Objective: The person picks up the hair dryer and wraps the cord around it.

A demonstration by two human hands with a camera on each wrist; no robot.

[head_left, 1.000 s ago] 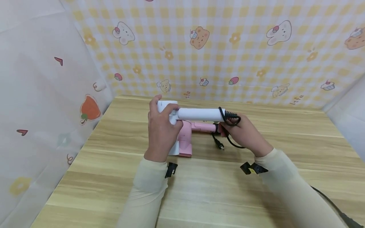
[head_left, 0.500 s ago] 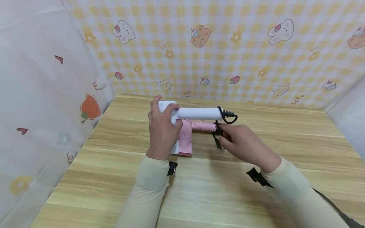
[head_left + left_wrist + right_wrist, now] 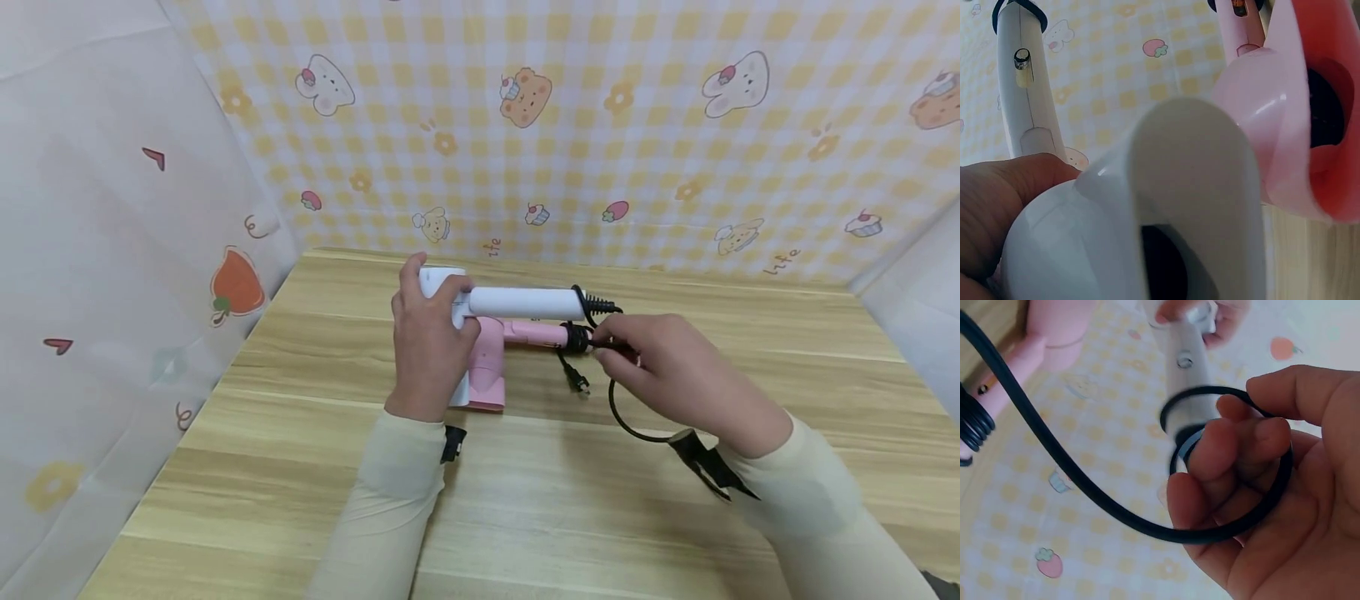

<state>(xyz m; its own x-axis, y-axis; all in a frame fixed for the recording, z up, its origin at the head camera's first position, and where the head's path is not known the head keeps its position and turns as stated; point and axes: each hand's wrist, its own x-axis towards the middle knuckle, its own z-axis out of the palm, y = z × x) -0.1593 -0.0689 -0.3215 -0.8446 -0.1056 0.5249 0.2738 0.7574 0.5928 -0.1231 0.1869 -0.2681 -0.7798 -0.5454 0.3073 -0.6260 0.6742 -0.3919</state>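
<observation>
My left hand (image 3: 429, 346) grips the body of a white hair dryer (image 3: 525, 302), whose handle points right. In the left wrist view its wide nozzle (image 3: 1204, 162) fills the lower middle. My right hand (image 3: 686, 375) pinches the dryer's black cord (image 3: 633, 432) just below and right of the handle's end. One turn of cord loops round that end, and the rest runs down under my right wrist. Up close in the right wrist view, the cord (image 3: 1085, 481) curves through my curled fingers (image 3: 1213, 447).
Beside the white dryer lies a pink hair dryer (image 3: 489, 358), its cord wound in a coil (image 3: 577, 338) round the handle's end. The coiled cord's plug (image 3: 579, 382) lies on the wooden table (image 3: 525, 517). A checked cloth (image 3: 480, 167) hangs behind.
My right hand has passed the cord round the end of the white handle, dipping in front of it, then drawn back to the right. My left hand holds nearly still.
</observation>
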